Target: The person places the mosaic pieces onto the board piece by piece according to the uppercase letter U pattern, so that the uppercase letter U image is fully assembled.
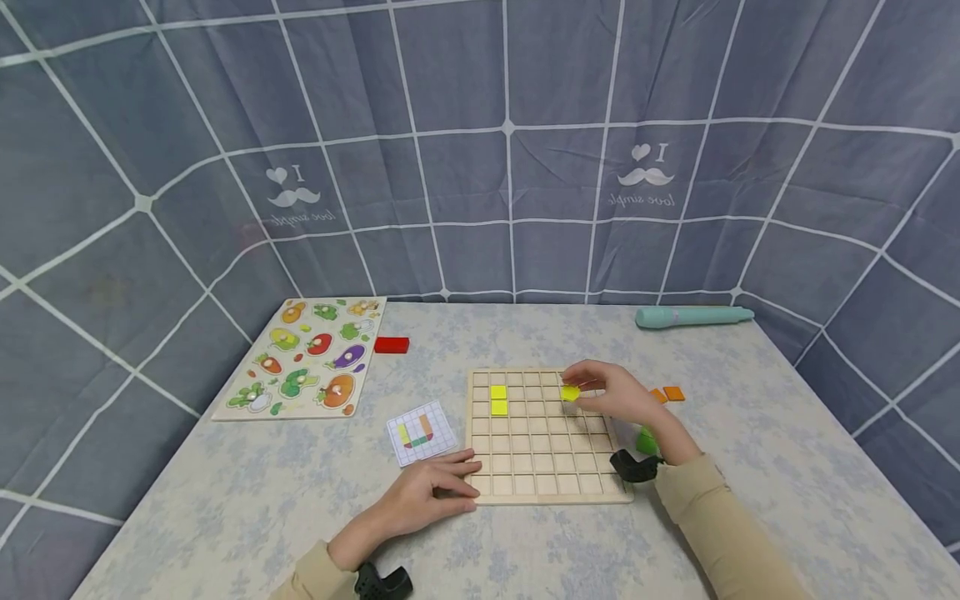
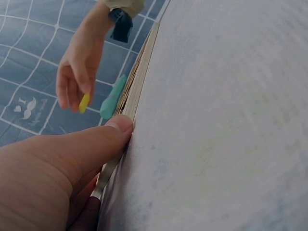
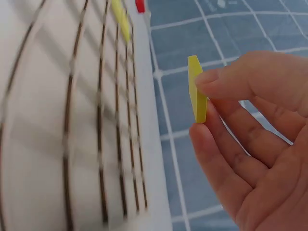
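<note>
My right hand [image 1: 618,396] pinches a yellow square tile [image 3: 196,91] between thumb and fingertips, above the upper right part of a wooden grid board [image 1: 543,462]. In the right wrist view the tile stands edge-on, apart from the board. Two yellow tiles [image 1: 498,400] sit one below the other in cells at the board's upper left. My left hand [image 1: 416,496] rests at the board's lower left edge, fingers fairly straight; its thumb [image 2: 120,125] touches the board's side in the left wrist view.
A pattern card [image 1: 444,419] lies left of the board. Farther left are a vegetable picture board [image 1: 303,400] and a red block [image 1: 392,345]. Orange tiles [image 1: 674,393] and a green piece [image 1: 646,441] lie to the right, partly behind my right arm. A teal case [image 1: 693,317] lies at the back right.
</note>
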The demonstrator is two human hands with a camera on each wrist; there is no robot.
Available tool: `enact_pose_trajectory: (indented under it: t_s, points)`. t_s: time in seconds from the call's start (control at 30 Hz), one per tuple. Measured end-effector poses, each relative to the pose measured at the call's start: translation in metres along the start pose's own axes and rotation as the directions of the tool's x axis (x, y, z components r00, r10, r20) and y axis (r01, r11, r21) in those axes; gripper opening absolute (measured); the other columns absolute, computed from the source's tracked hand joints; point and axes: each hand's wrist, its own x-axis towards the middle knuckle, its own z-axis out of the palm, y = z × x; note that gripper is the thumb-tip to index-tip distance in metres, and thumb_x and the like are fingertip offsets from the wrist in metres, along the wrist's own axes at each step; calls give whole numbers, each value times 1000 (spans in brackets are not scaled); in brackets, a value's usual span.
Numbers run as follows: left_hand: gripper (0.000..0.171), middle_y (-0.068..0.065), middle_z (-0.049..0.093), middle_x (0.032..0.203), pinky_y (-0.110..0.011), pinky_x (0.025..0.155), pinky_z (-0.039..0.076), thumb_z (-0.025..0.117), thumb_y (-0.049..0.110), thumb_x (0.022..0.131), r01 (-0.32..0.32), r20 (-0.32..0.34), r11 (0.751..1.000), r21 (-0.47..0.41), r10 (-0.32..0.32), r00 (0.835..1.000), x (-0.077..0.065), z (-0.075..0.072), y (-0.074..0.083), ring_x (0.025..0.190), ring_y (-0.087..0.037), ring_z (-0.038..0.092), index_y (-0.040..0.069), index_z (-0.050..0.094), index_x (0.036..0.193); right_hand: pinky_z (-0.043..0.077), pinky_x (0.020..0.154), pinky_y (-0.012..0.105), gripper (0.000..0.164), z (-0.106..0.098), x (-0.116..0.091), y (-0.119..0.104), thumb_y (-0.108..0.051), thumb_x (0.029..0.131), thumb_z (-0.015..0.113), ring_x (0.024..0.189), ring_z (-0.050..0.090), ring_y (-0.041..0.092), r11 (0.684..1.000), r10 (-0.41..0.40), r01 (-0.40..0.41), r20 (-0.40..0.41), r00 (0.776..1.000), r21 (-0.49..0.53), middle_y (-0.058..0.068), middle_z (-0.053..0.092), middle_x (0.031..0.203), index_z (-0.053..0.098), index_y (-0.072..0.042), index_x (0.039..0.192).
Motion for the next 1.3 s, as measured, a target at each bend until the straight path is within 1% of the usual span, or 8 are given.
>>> enact_pose_trajectory:
  t_s: [0.13, 0.37, 0.43, 0.53, 0.67, 0.8, 0.93, 1.3]
  points:
    - [18, -5, 59, 127, -36, 103, 40, 71, 26, 84, -1, -1, 1000, 0, 1, 1000, 0, 0, -1, 128, -24, 45, 14, 76, 97, 47, 95, 45, 38, 15, 17, -11, -2, 86, 66, 109, 56, 33, 997, -50, 47, 33, 998, 66, 17, 58, 120, 57, 3, 122]
    - [19, -6, 59, 127, -37, 103, 41, 70, 26, 85, -14, 0, 1000, 18, 14, 1000, 0, 1, -3, 128, -24, 45, 14, 76, 97, 50, 92, 38, 37, 44, 40, -23, 0, 86, 65, 108, 57, 30, 991, -109, 99, 109, 988, 93, 15, 60, 118, 57, 4, 121]
    - [19, -5, 59, 127, -38, 103, 41, 70, 27, 85, -6, 4, 1000, 21, 6, 1000, 0, 1, -2, 128, -22, 44, 14, 76, 97, 49, 93, 38, 36, 51, 45, -25, 2, 85, 64, 108, 57, 30, 990, -109, 96, 140, 984, 101, 15, 60, 117, 57, 4, 121]
    - [19, -2, 59, 127, -37, 103, 40, 70, 28, 85, 9, 11, 1000, 20, -9, 1000, 0, 1, -2, 128, -20, 44, 15, 76, 97, 50, 92, 37, 36, 61, 51, -27, 3, 85, 63, 108, 58, 28, 993, -81, 64, 175, 981, 98, 12, 62, 114, 59, 2, 120]
    - [19, -2, 59, 127, -37, 104, 40, 70, 29, 85, 15, 13, 1000, 13, -15, 1000, 0, 1, -2, 128, -19, 44, 15, 76, 97, 51, 89, 33, 35, 72, 56, -26, 2, 83, 65, 106, 59, 26, 994, -56, 37, 199, 978, 98, 9, 63, 112, 60, 0, 118]
    - [19, -2, 59, 127, -37, 104, 40, 70, 29, 85, 15, 11, 1000, 6, -15, 1000, 0, 1, -1, 128, -20, 44, 15, 76, 97, 52, 87, 33, 35, 79, 57, -24, 3, 82, 66, 104, 60, 25, 994, -45, 23, 213, 976, 106, 9, 64, 110, 61, -1, 116]
    - [19, -2, 59, 127, -37, 104, 40, 71, 28, 84, 13, 5, 1000, 4, -13, 1000, 0, 1, -2, 128, -19, 44, 15, 76, 97, 52, 86, 33, 34, 83, 56, -20, 3, 83, 65, 103, 60, 24, 996, -43, 25, 230, 972, 80, 9, 64, 109, 62, -2, 116]
    - [18, -4, 60, 126, -38, 103, 41, 71, 26, 84, -5, 0, 1000, 29, 5, 1000, 0, 1, -1, 127, -22, 46, 14, 76, 96, 50, 88, 34, 36, 85, 55, -17, 3, 82, 64, 105, 59, 22, 999, -29, 21, 236, 971, 38, 6, 64, 112, 62, -5, 117]
